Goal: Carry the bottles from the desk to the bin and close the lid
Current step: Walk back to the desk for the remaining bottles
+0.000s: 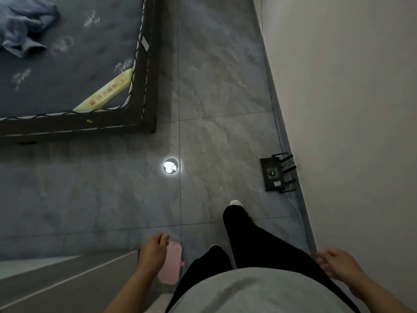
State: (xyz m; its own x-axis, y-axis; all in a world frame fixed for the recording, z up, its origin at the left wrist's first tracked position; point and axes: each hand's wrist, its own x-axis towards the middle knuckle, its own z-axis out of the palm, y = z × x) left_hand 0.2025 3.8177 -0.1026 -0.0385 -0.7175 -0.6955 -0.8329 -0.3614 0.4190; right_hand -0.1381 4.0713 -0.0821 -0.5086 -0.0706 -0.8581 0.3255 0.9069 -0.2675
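Observation:
No bottle, desk or bin shows in the head view. My left hand (153,249) hangs low at the bottom centre, fingers loosely curled, holding nothing; it sits in front of a pink flat object (172,264) on the floor. My right hand (338,264) hangs at the bottom right beside my hip, fingers loosely apart and empty. My legs in black trousers stride forward over the grey tiled floor (214,86).
A bed with a dark patterned mattress (67,71) fills the upper left, with blue clothing (22,26) and a yellow box (106,91) on it. A black router (276,173) lies by the right wall (349,109). A bright ceiling-light reflection (171,166) glints on the floor.

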